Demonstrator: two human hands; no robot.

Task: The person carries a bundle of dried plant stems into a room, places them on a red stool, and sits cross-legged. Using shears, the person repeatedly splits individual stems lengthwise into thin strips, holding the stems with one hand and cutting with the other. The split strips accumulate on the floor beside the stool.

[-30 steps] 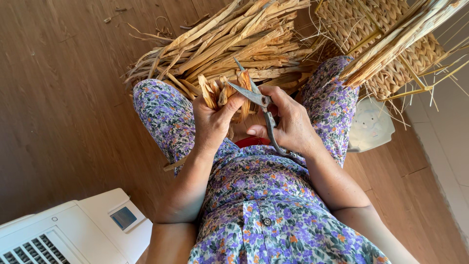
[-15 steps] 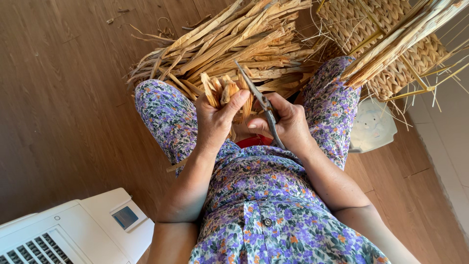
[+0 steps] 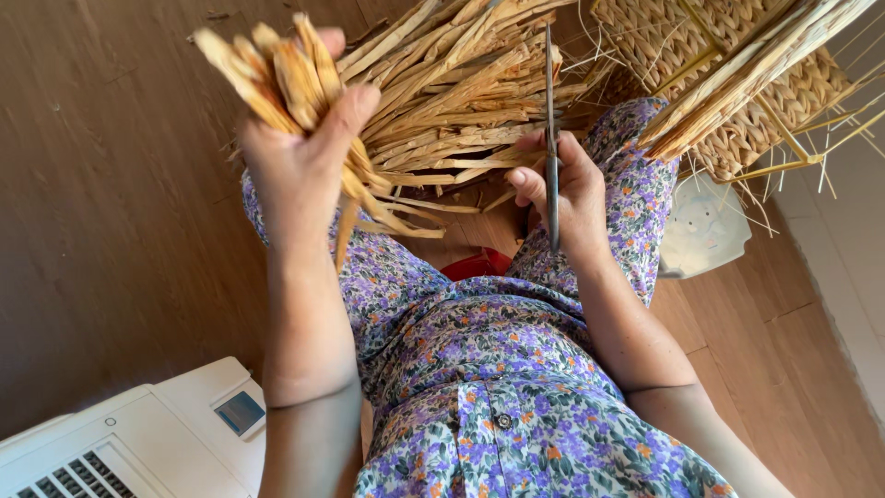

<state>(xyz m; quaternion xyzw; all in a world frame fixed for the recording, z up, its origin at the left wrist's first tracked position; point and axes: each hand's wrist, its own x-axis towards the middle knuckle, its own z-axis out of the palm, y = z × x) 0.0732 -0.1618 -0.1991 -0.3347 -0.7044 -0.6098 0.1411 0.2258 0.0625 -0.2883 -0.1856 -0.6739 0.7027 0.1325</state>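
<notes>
The left hand point(image 3: 300, 175) grips a bunch of dry straw strips point(image 3: 277, 74) tight. The right hand point(image 3: 567, 189) holds closed scissors point(image 3: 550, 138) pointing up near the far straw pile point(image 3: 461, 101). The sharp tip might poke a finger, or strips might slip out.

Dry matt straw strips point(image 3: 433, 111), metal scissors point(image 3: 551, 138)

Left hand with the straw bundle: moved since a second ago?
Yes. The left hand has lifted its bundle of cut straw strips up and left, away from the scissors, relative to the floral-dress lap.
</notes>
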